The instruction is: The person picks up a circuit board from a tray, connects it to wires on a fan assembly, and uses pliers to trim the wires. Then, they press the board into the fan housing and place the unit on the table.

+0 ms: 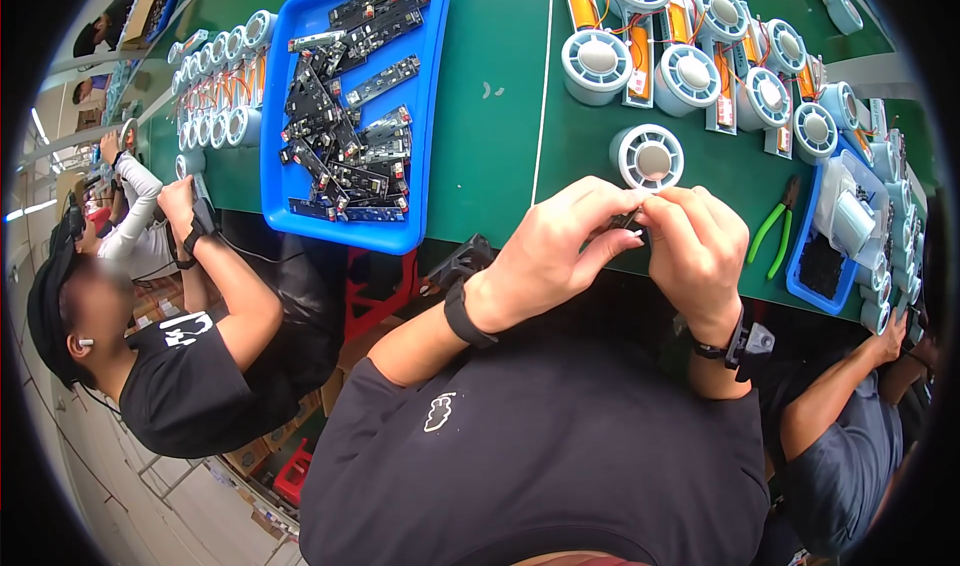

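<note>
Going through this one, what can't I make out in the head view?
All in the head view:
- Small dark piece: mostly covered by the fingers of the left hand and right hand; shape and grip unclear.
- Large blue tray: far rim partly cut off by the upper edge.
- Black bits in the small blue tray: too small to identify.
- Co-worker at right: partly cut off by the dark fisheye rim.

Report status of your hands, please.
Left hand pinching small dark part, mostly hidden; right hand alongside. Round pale-blue unit directly ahead. Green-handled cutters to right, apart.
</note>
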### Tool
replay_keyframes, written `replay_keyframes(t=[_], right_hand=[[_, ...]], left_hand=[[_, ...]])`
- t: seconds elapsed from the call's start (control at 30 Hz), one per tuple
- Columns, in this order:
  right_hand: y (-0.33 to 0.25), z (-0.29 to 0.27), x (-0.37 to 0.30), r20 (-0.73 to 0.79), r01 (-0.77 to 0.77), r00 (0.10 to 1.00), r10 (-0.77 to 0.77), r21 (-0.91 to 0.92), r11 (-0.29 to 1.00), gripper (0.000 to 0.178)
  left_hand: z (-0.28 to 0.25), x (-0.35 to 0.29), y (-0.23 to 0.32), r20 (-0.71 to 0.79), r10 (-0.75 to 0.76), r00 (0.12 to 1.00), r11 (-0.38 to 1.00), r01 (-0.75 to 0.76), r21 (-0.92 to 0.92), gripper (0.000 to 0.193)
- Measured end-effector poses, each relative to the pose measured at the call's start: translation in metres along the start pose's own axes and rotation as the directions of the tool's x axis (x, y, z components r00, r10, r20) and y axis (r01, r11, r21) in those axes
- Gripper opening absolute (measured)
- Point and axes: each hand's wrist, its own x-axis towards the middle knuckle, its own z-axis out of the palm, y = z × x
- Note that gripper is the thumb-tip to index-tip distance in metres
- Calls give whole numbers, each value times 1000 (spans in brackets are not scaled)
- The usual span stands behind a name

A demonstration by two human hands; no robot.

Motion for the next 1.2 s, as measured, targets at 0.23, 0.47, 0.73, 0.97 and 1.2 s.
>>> replay_keyframes(t=[0.23, 0.47, 0.73, 0.97, 1.2], right_hand=[[22, 0, -11, 68, -131, 991, 112, 441, 888, 22], [22, 8, -11, -4, -96, 994, 112, 478, 873, 26], [28, 6, -10, -52, -71, 992, 112, 498, 864, 26], [17, 8, -13, -125, 50, 992, 4, 427, 903, 28], [3, 21, -30, -61, -204, 950, 305, 619, 759, 30]], left_hand=[[-11, 7, 1, 232, -160, 960, 956, 209, -206, 26], [-12, 8, -11, 239, -45, 970, 969, 100, -225, 27], [-11, 14, -10, 180, 64, 982, 992, -43, -118, 30], [-4, 14, 0, 102, -289, 952, 902, 307, -303, 27], [-7, 15, 0, 177, -186, 966, 952, 222, -209, 33]])
